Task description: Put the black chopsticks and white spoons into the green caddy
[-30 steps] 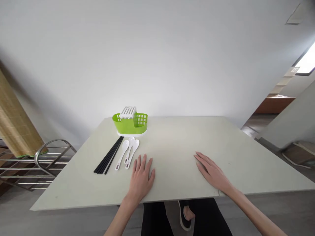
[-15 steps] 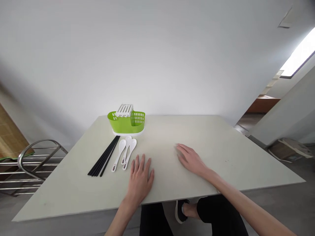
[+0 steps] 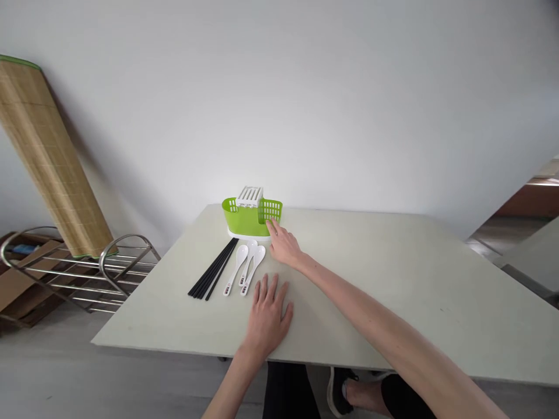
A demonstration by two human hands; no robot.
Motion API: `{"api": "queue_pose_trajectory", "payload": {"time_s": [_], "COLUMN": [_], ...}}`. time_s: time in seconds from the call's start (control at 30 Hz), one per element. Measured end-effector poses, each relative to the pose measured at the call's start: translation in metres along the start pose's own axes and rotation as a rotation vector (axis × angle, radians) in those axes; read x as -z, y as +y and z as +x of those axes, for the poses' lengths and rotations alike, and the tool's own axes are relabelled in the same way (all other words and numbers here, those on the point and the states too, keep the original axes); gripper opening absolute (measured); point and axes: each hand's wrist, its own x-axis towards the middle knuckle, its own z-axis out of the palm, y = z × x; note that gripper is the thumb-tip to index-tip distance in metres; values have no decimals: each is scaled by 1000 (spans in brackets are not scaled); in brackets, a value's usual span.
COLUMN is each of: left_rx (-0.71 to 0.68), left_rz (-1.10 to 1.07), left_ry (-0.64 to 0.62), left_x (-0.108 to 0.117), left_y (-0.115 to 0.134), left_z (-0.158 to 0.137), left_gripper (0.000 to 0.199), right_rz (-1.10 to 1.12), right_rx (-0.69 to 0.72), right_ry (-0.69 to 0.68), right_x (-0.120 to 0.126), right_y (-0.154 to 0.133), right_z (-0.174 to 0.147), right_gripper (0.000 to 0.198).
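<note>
A green cutlery basket (image 3: 244, 222) with a white slotted top piece (image 3: 250, 196) and a white base stands near the wall. At its lower right front, my right hand (image 3: 285, 243) reaches in with fingers stretched out. The fingertips overlap the basket's front side; whether they touch it I cannot tell. My left hand (image 3: 267, 317) lies flat on the table, fingers spread, holding nothing. Just beyond its fingertips are three white spoons (image 3: 236, 269), two of them overlapping. Left of the spoons, several black chopsticks (image 3: 213, 270) lie side by side in a slanted bundle.
The pale table (image 3: 371, 279) reaches back to a white wall (image 3: 332, 116). Left of it stands a metal rack (image 3: 126, 267), with a rolled bamboo mat (image 3: 56, 157) leaning against the wall. Below the front edge, a shoe (image 3: 338, 391) shows.
My right hand has moved left and forward from the table's middle to the basket. My left hand stays flat on the table. The view has turned left, showing more of the mat and rack.
</note>
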Motion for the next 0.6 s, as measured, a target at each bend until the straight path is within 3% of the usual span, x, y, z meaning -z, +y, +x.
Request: {"api": "queue_pose_trajectory", "payload": {"time_s": [0.27,0.6], "left_rx": [-10,-30], "left_rz": [19,42], "left_ry": [12,-9], "left_x": [2,6], "left_y": [0,-4], "left_z": [2,10], "left_gripper": [49,51], "right_rz": [-58,-42], "right_rx": [-81,-191], "right_ry": [-64,-42], "right_x": [-2,19], "right_y": [36,143], "right_z": [0,-78], "right_gripper": [97,91]}}
